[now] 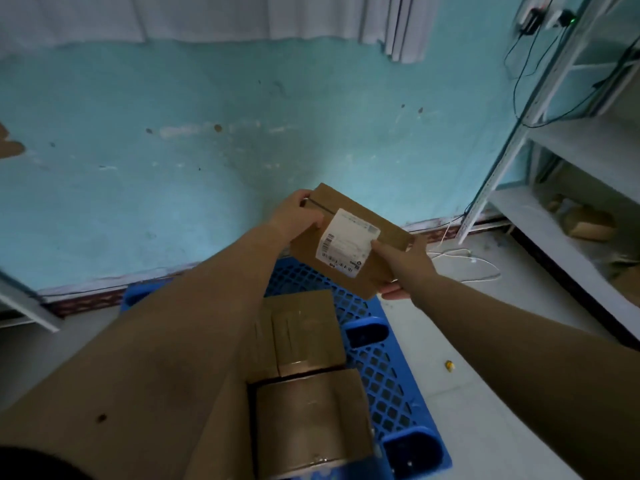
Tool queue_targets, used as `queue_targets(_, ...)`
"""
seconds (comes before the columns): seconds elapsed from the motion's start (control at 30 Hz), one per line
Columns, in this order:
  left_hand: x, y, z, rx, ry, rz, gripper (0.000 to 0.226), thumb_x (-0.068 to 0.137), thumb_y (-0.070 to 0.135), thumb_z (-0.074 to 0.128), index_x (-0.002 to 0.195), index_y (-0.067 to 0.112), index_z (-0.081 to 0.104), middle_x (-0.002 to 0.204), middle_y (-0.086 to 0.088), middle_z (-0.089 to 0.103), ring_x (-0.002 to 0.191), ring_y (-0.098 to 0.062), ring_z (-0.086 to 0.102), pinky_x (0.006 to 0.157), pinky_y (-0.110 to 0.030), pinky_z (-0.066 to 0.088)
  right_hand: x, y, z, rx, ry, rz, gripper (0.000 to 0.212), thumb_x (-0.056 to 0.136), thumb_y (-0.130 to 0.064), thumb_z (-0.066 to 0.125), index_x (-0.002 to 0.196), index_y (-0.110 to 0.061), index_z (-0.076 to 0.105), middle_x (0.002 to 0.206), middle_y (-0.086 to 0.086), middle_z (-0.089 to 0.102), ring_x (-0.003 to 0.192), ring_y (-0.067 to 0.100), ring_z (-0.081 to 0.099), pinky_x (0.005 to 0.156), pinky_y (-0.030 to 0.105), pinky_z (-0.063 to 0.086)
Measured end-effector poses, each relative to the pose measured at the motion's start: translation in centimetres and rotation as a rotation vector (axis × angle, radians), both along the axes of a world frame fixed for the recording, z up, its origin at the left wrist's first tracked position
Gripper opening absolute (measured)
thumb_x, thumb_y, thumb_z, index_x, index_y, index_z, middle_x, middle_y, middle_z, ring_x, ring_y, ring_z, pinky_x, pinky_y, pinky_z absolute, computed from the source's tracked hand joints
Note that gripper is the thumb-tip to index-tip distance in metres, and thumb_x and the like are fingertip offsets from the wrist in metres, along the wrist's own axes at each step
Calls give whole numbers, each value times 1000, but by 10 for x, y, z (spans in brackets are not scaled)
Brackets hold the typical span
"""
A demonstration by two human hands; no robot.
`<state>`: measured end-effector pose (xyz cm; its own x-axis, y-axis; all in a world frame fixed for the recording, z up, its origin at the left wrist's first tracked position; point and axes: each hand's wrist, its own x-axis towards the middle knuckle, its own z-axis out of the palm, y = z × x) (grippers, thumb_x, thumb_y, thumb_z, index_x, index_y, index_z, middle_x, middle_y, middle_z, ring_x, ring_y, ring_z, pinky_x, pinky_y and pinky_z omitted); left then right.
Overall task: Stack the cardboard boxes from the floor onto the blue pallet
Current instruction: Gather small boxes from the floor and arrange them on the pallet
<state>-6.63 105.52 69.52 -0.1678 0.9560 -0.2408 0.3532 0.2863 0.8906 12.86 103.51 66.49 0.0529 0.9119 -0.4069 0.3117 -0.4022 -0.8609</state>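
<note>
A small brown cardboard box with a white label (349, 240) is being gripped at opposite ends by the left hand (298, 216) and right hand (403, 268), above the blue plastic lattice pallet (377, 362), where two taped brown boxes (304, 368) are sitting below the grip.

2 bare forearms, dark sleeve (31, 462) bottom-left

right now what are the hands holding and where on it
Both grip one labelled cardboard box above the blue pallet: the left hand at its far left end, the right hand at its near right edge.
</note>
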Motion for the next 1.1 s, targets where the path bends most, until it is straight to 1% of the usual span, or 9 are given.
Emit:
queue_targets(0.1, 1, 29, -36, -7, 90, -44, 51, 79, 6, 50, 125, 30, 48, 89, 6, 52, 82, -14, 51, 67, -26, 43, -3, 20, -42, -62, 2, -43, 62, 77, -44, 68, 116, -28, 23, 103, 16, 56, 56, 34, 67, 45, 36, 54)
queue_targets(0.33, 18, 105, -186, -38, 200, -188, 45, 81, 14, 50, 123, 31, 52, 90, 9, 57, 81, -12, 56, 64, -22, 45, -13, 52, -214, -191, 25, -240, 54, 80, -40, 67, 107, -27, 22, 78, 19, 61, 47, 29, 66, 43, 34, 53)
queue_targets(0.5, 8, 118, -325, -98, 303, -156, 54, 82, 25, 52, 135, 31, 42, 116, 3, 57, 98, -17, 56, 78, -33, 51, -39, 53, -348, -263, 46, -310, 49, 81, -34, 66, 106, -26, 25, 100, 19, 57, 62, 36, 68, 51, 40, 57)
queue_targets(0.6, -4, 115, -398, -149, 273, -125, 58, 85, 25, 54, 140, 27, 37, 125, -1, 50, 101, -16, 50, 71, -27, 43, -62, 42, -420, -350, 114, -339, 52, 79, -30, 68, 111, -22, 28, 107, 16, 52, 84, 40, 64, 59, 44, 58)
queue_targets(0.7, -11, 114, -454, -173, 197, -38, 47, 88, 21, 54, 134, 21, 45, 113, 3, 50, 79, -7, 47, 58, -17, 38, -76, 35, -475, -389, 133, -376, 51, 77, -33, 68, 108, -17, 30, 101, 18, 55, 81, 37, 64, 67, 49, 57)
queue_targets(0.8, -11, 114, -497, -202, 161, -1, 44, 88, 18, 56, 130, 19, 48, 100, 10, 45, 73, -3, 43, 54, -15, 35, -75, 36, -519, -390, 117, -389, 42, 79, -31, 64, 106, -13, 37, 99, 19, 59, 71, 32, 66, 52, 36, 54)
queue_targets(0.9, -9, 109, -530, -206, 202, -19, 30, 86, 17, 58, 116, 19, 56, 92, 10, 48, 88, -11, 49, 64, -23, 44, -72, 41, -549, -418, 101, -366, 40, 77, -29, 63, 105, -14, 39, 96, 20, 61, 59, 27, 65, 45, 30, 51)
queue_targets(1.03, -17, 94, -553, -201, 354, -71, 48, 85, 23, 57, 132, 19, 46, 133, -3, 44, 126, -23, 41, 98, -40, 44, -71, 46, -561, -443, -44, -223, 58, 76, -43, 60, 121, -15, 34, 98, 16, 57, 72, 32, 66, 59, 42, 57)
queue_targets(1.1, -23, 83, -547, -182, 305, -25, 54, 84, 23, 59, 135, 20, 44, 135, -3, 43, 127, -23, 39, 102, -42, 41, -68, 43, -553, -401, -166, -132, 70, 73, -50, 61, 126, -13, 34, 90, 10, 56, 76, 29, 62, 70, 47, 55)
